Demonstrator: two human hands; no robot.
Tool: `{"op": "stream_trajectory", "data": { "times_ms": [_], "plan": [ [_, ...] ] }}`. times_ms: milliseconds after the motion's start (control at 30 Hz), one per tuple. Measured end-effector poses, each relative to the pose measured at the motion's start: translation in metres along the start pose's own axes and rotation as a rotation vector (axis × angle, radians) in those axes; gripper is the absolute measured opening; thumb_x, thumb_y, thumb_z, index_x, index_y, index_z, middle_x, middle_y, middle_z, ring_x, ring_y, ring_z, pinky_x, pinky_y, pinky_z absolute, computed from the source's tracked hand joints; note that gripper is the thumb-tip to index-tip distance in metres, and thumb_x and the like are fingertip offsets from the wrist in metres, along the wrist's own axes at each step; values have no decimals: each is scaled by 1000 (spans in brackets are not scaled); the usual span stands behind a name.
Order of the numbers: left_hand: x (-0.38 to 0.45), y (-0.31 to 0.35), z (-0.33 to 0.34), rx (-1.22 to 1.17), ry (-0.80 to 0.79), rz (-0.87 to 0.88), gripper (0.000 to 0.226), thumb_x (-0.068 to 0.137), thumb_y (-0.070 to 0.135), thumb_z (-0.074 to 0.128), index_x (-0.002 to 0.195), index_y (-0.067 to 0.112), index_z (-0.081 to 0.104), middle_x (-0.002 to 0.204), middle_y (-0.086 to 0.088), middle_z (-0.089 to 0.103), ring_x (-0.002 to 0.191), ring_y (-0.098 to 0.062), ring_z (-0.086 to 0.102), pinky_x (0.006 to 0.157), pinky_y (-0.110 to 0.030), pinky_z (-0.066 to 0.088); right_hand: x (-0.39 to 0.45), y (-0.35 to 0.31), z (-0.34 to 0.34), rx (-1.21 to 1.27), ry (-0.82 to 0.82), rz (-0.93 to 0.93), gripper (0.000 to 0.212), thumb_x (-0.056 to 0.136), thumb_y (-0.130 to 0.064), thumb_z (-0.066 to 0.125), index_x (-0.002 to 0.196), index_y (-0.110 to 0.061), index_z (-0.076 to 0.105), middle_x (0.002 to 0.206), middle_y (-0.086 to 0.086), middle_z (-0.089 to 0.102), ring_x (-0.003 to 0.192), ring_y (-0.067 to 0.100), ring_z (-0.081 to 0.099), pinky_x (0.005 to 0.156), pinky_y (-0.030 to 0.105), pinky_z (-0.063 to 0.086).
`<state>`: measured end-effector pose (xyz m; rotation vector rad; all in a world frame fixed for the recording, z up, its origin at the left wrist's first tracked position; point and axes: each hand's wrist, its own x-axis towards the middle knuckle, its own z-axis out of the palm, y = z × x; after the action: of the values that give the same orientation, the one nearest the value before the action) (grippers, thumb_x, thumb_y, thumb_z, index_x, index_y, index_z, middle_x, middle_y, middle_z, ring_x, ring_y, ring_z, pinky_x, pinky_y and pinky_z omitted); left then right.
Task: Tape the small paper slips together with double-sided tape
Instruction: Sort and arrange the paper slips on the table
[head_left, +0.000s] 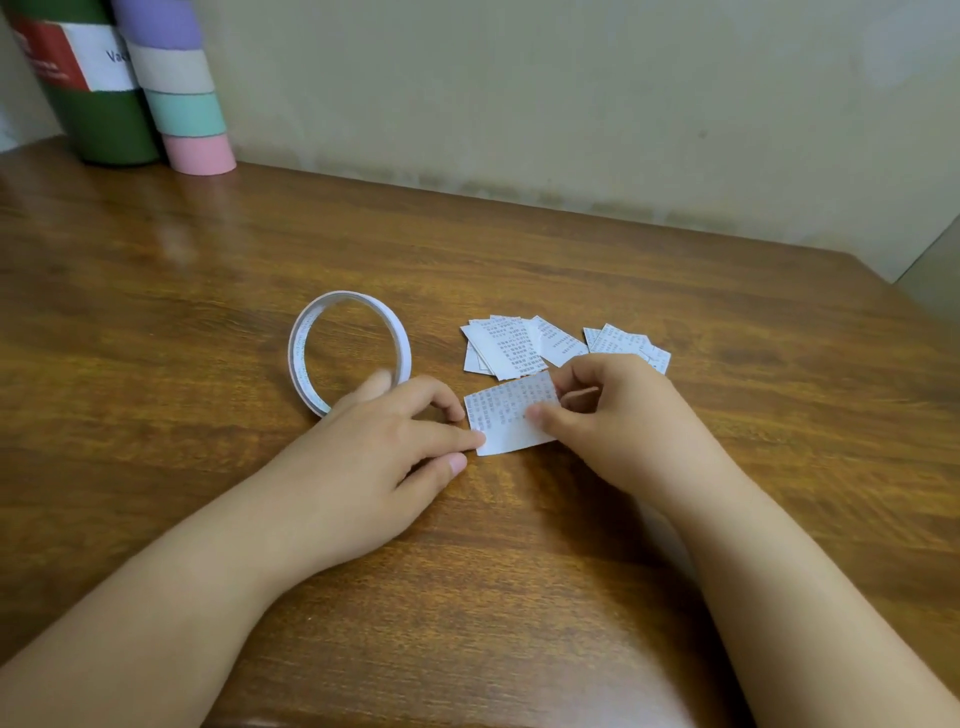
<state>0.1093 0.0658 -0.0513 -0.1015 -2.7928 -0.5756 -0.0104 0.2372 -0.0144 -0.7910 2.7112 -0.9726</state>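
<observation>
Head view: paper slip (511, 413) pinched by right hand (618, 415); left hand (379, 441) fingertips touch slip's edge.

Wooden table (519, 244), tape roll (349, 349) lying flat, printed slip (506, 415) near its front, loose slips (524, 343) behind, green can (98, 119) and striped tube (182, 93) at far-left corner.

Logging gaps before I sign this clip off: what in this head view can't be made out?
- Print on the held paper slip: blurred and too small to read.
- Tape on that slip: the right hand covers its right edge.
- Slip pile: overlapping, count unclear.
- Green cylinder: label cut off by the frame edge.
- Left hand: fingertips motion-blurred near the tape roll.
</observation>
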Motion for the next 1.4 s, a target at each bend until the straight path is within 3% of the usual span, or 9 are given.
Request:
{"op": "stream_trajectory", "data": {
  "times_ms": [100,200,333,467,567,833,1033,1200,1400],
  "plan": [
    [1,3,-2,5,71,1,48,86,54,30,116,39,64,106,27,48,88,-2,36,78,-12,31,-1,-1,-2,162,48,1,17,83,-25,71,71,-18,61,64,-8,63,47,-4,49,45,6,36],
    [5,6,-6,-47,229,-62,39,85,51,36,101,35,67,95,25,52,87,-3,43,74,-13,34,-1,-2,-4,473,50,-10,17,81,-20,73,76,-8,63,80,9,71,66,8,59,68,26,45],
    [14,14,-14,-309,362,-213,20,84,49,48,79,35,61,88,23,58,79,0,48,69,-7,35,-4,-7,-5,698,64,-90,20,80,-15,73,81,0,60,94,27,64,78,19,59,74,35,45],
    [20,19,-24,-581,336,-336,5,83,31,64,80,28,68,75,13,63,68,0,50,63,-8,40,-9,-16,-5,780,57,-184,11,81,-5,70,79,1,61,90,25,65,77,16,61,70,23,48],
    [25,21,-34,-728,351,-336,7,84,23,66,79,25,70,70,19,65,65,6,53,64,-6,41,-10,-18,-7,838,42,-252,7,79,-2,69,75,-7,65,83,14,71,75,14,63,69,19,51],
    [46,31,-33,-878,424,-366,12,84,18,67,72,19,69,50,21,52,48,3,45,46,-6,32,-9,-16,-12,861,116,-251,11,78,-3,70,73,-10,64,74,-1,70,72,8,64,68,16,51],
    [43,33,-21,-886,461,-370,13,84,18,67,72,16,71,73,-2,67,70,-5,55,72,-21,44,-7,-15,-14,854,218,-195,11,78,-10,71,69,-12,66,66,-7,69,64,1,61,61,14,48],
    [37,34,-21,-841,470,-376,10,84,21,67,76,18,72,85,-12,70,81,-25,62,79,-34,50,-7,-16,-10,839,248,-169,13,76,-11,74,66,-11,65,64,-5,67,62,3,59,59,14,46],
    [36,33,-20,-829,516,-387,7,82,22,68,77,26,70,82,-13,67,72,-11,56,67,-22,47,-8,-17,-7,855,266,-189,16,74,-13,76,63,-15,64,64,-4,66,62,3,58,58,14,45]
  ]
}}
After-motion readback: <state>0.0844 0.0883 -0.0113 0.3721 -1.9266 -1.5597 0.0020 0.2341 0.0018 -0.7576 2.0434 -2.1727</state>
